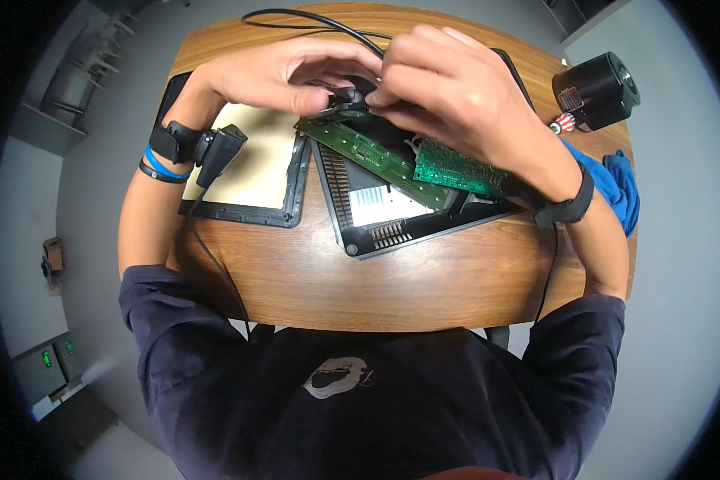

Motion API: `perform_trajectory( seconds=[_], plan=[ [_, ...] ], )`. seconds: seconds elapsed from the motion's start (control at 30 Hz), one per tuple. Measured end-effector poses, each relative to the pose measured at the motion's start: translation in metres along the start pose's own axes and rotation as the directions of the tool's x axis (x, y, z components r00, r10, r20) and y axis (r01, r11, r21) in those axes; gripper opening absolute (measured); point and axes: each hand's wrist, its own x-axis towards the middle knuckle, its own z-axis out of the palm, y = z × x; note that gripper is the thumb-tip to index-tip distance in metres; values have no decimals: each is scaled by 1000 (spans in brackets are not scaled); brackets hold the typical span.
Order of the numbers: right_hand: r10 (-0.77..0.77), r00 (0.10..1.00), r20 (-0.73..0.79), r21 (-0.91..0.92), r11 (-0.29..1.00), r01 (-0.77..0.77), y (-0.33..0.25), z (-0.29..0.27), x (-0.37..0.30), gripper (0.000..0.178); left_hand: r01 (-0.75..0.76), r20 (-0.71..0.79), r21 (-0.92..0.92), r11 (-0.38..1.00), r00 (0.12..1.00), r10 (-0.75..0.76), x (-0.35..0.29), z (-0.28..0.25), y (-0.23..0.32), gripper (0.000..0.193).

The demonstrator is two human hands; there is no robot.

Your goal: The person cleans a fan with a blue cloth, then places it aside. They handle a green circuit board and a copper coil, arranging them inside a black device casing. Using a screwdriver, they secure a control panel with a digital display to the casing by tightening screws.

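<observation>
In the head view, an opened black plastic housing [358, 237] with vent slots lies on the table. A long, narrow green circuit board [368, 157] slants across it, and a second green circuit board [456, 166] sits to its right, partly under my right hand. My left hand [316, 72] curls around a small black part [347, 101] at the housing's far left corner, its thumb against it. Beside it, the fingers of my right hand [448, 88] are pinched together. What lies between them is hidden.
A black-framed panel with a cream inner face [252, 188] lies left of the housing. A black cable [328, 22] loops at the table's far edge. At the right stand a black cylinder [596, 92], a red-and-white striped ball [564, 123] and a blue cloth [616, 188].
</observation>
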Motion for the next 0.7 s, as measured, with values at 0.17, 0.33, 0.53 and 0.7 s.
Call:
perform_trajectory(
  seconds=[0.17,0.33,0.53,0.7],
  plan=[
    [234,967,96,128,961,-245,7,-10,-7,42,112,-171,304,946,983,-62,7,19,6,63],
    [532,769,355,93,798,-595,-8,-41,-58,68,112,-232,511,852,973,11,5,31,20,50],
    [642,574,509,-57,690,-721,-15,-50,-92,59,22,-187,573,820,977,105,5,24,12,58],
    [586,717,377,-29,781,-624,-21,-59,-86,39,-101,-144,566,818,965,219,12,18,21,67]
  ],
)
